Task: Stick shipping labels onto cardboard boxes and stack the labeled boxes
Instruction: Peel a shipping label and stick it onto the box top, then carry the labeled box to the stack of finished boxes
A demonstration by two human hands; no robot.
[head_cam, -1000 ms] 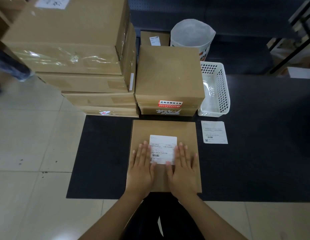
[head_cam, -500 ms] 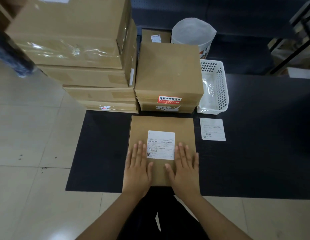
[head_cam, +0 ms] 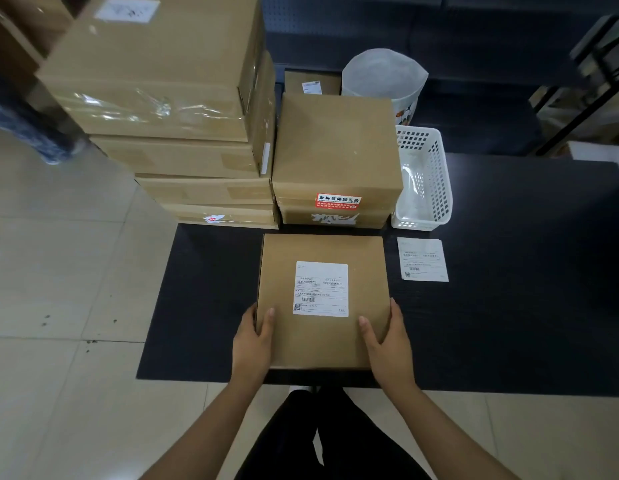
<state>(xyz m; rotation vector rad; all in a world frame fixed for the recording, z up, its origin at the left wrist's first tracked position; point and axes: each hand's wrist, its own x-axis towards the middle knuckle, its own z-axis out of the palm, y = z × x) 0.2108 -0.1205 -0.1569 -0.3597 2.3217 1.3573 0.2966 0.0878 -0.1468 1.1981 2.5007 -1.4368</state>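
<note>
Both grips closed on the labeled box (head_cam: 321, 337) — left hand (head_cam: 253, 344) and right hand (head_cam: 387, 344) clamp its sides, thumbs on top, on the counter (head_cam: 508, 306).

Labeled box (head_cam: 321, 341) on desk (head_cam: 508, 306): loose label (head_cam: 423, 259) right of it, box stacks (head_cam: 335, 157) behind it, basket (head_cam: 426, 178) behind-right.

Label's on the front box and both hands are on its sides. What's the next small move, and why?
Probably lift the box straight up and carry it to a stack. Its label lies flat on top, the left hand and right hand grip opposite sides, and the stack behind has a bare top.
</note>
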